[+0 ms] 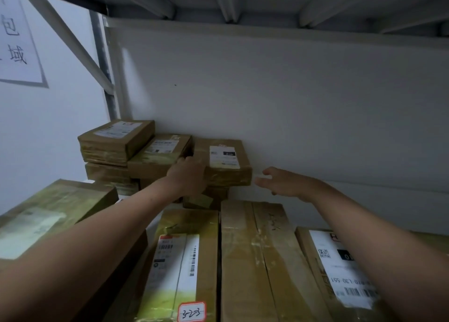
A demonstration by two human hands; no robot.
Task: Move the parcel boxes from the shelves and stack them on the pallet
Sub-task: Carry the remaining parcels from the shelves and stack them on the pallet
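Observation:
Several brown parcel boxes sit on a shelf against a white back panel. A flat box with a white label [226, 162] lies on top of a small stack at the rear. My left hand [188, 176] grips its left front corner, fingers curled round the edge. My right hand [279, 180] hovers just right of that box, fingers spread and straight, holding nothing. To the left are two more flat boxes, one [160, 155] touching the gripped box and one [115, 139] higher on its own stack. No pallet is in view.
Long boxes lie in the foreground: one with a barcode label and a red tag [184, 265], a plain one [255, 261], and one at the right [340, 268]. A large box [48, 207] sits front left. A shelf deck [243, 3] hangs low overhead; an upright post [104, 61] stands left.

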